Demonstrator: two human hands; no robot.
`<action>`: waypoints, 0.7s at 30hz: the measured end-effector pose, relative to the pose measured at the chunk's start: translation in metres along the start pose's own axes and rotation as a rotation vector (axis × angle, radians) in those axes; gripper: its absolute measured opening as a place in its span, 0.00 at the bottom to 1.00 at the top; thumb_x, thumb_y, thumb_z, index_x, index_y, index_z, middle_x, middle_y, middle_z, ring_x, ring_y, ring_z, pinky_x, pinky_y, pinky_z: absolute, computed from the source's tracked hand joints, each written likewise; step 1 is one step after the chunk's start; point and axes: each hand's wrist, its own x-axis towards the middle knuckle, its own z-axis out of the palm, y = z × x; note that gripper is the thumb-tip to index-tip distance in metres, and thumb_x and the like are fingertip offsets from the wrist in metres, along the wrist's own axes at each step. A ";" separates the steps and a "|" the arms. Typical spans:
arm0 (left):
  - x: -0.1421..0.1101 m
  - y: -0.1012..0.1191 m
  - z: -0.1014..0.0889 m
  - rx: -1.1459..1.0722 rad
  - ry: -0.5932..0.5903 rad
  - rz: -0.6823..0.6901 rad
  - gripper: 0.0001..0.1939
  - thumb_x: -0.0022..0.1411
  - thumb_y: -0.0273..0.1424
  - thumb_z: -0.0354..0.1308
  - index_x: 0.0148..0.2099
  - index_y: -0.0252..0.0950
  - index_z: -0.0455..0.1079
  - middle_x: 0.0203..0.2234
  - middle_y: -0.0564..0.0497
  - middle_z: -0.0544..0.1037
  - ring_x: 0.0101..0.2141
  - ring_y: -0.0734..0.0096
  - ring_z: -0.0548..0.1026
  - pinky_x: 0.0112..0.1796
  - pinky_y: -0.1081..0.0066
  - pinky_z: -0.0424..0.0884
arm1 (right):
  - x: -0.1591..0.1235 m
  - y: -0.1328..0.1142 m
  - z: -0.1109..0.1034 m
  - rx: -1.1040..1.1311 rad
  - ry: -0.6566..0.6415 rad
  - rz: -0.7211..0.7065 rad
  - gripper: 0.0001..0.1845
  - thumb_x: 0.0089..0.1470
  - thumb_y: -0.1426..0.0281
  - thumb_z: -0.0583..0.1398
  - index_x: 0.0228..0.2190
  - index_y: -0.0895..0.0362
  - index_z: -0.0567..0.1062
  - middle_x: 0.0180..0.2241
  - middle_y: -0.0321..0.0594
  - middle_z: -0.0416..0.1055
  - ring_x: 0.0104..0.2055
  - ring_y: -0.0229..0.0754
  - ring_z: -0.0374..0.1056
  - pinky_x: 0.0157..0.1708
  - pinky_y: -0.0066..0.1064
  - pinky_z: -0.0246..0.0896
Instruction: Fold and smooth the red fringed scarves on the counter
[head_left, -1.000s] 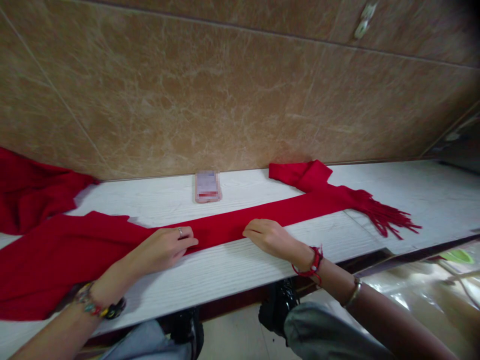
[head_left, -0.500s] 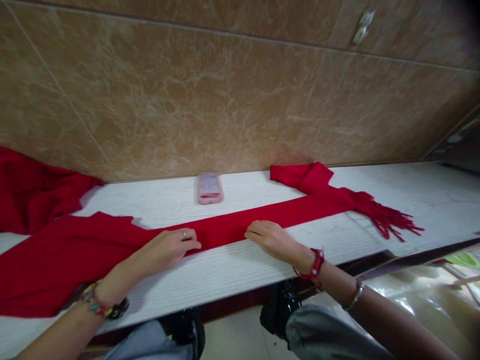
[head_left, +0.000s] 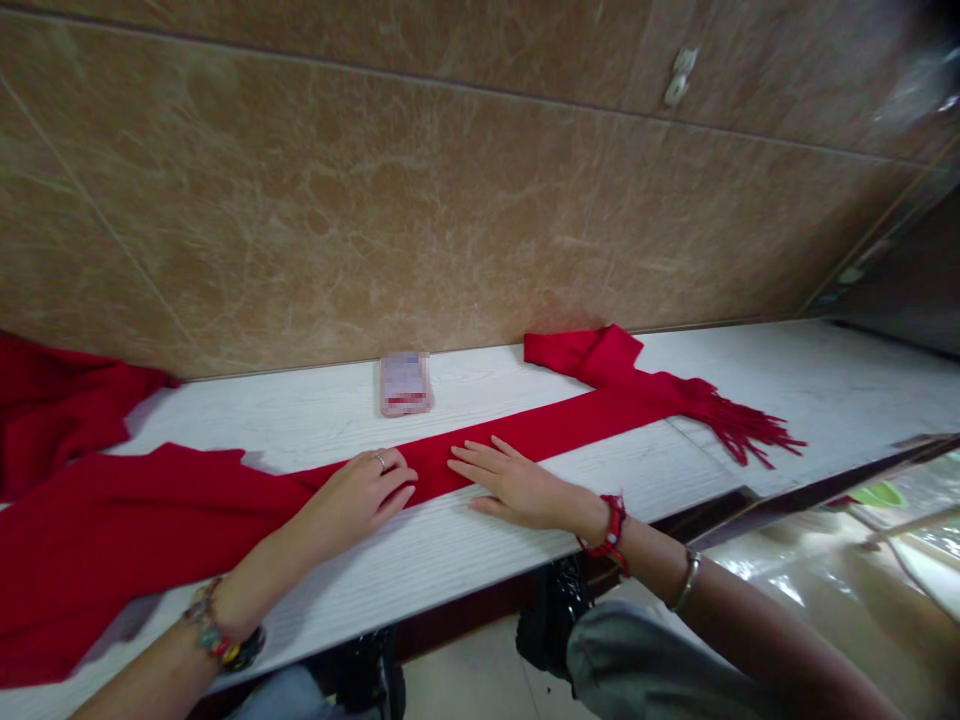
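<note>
A long red scarf (head_left: 570,425) lies across the white wood-grain bench, folded into a narrow flat strip in the middle. Its right end has a tasselled fringe, with another folded part lying back toward the wall. To the left it widens into a loose, unfolded spread. My left hand (head_left: 367,492), wearing a ring, rests on the strip with fingers loosely bent and apart, holding nothing. Just right of it, my right hand (head_left: 517,487) lies flat on the scarf, its fingers spread.
A pink-edged phone (head_left: 406,385) with a blurred screen lies behind the scarf near the brown tiled wall (head_left: 337,200). More red cloth (head_left: 67,400) is heaped at the far left. The front edge of the white bench (head_left: 465,560) runs above my legs and black shoes.
My right hand's fingers have gone from bunched together to spread flat, and it sits nearer my left hand. My left fingers have opened slightly. The view has shifted a little.
</note>
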 end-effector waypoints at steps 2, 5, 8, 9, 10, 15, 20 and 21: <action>0.003 0.003 0.010 0.043 0.018 -0.025 0.21 0.64 0.37 0.39 0.51 0.34 0.65 0.47 0.42 0.69 0.46 0.64 0.67 0.46 0.64 0.62 | 0.000 0.000 0.000 0.003 -0.083 0.014 0.28 0.58 0.59 0.46 0.57 0.57 0.52 0.59 0.46 0.50 0.61 0.45 0.40 0.57 0.48 0.38; 0.000 0.006 0.019 0.067 -0.052 -0.054 0.26 0.63 0.42 0.39 0.59 0.35 0.54 0.56 0.42 0.59 0.55 0.62 0.57 0.52 0.59 0.55 | -0.005 0.002 -0.002 -0.002 -0.125 0.029 0.29 0.58 0.58 0.44 0.58 0.57 0.49 0.60 0.46 0.47 0.62 0.46 0.37 0.57 0.50 0.37; -0.004 0.007 0.022 0.065 -0.090 -0.070 0.26 0.63 0.42 0.38 0.60 0.37 0.51 0.58 0.44 0.56 0.57 0.62 0.55 0.54 0.58 0.52 | -0.009 0.003 -0.007 -0.024 -0.131 0.059 0.29 0.58 0.58 0.44 0.58 0.57 0.49 0.60 0.47 0.46 0.62 0.47 0.38 0.56 0.51 0.39; -0.004 0.007 0.022 0.062 -0.087 -0.070 0.26 0.63 0.41 0.38 0.60 0.37 0.51 0.58 0.45 0.56 0.57 0.63 0.54 0.54 0.59 0.52 | -0.008 0.002 -0.008 -0.043 -0.112 0.084 0.29 0.59 0.58 0.44 0.58 0.58 0.50 0.60 0.49 0.46 0.62 0.48 0.38 0.56 0.51 0.39; -0.005 0.006 0.023 0.060 -0.079 -0.071 0.25 0.64 0.40 0.38 0.60 0.37 0.51 0.58 0.45 0.56 0.57 0.63 0.55 0.54 0.59 0.52 | -0.004 0.000 -0.008 -0.068 -0.081 0.114 0.29 0.59 0.59 0.44 0.58 0.59 0.51 0.59 0.50 0.46 0.62 0.49 0.39 0.56 0.51 0.40; -0.006 0.000 0.033 0.116 -0.015 -0.239 0.25 0.63 0.35 0.35 0.61 0.32 0.50 0.57 0.44 0.58 0.57 0.63 0.56 0.53 0.58 0.53 | 0.033 -0.018 0.007 -0.115 0.048 0.167 0.28 0.58 0.62 0.46 0.56 0.65 0.53 0.59 0.54 0.46 0.61 0.51 0.40 0.55 0.52 0.40; -0.011 -0.003 0.036 0.184 -0.041 -0.308 0.27 0.62 0.36 0.36 0.60 0.29 0.51 0.57 0.43 0.58 0.56 0.60 0.56 0.53 0.57 0.54 | 0.044 -0.017 0.019 -0.085 0.013 0.143 0.27 0.59 0.61 0.44 0.56 0.62 0.54 0.59 0.50 0.49 0.60 0.49 0.44 0.55 0.52 0.41; -0.011 -0.003 0.036 0.192 -0.041 -0.302 0.27 0.62 0.36 0.36 0.60 0.29 0.51 0.57 0.43 0.57 0.56 0.60 0.56 0.53 0.58 0.55 | 0.039 -0.013 0.018 -0.091 0.003 0.142 0.27 0.59 0.60 0.44 0.56 0.62 0.54 0.59 0.50 0.49 0.60 0.49 0.45 0.55 0.52 0.41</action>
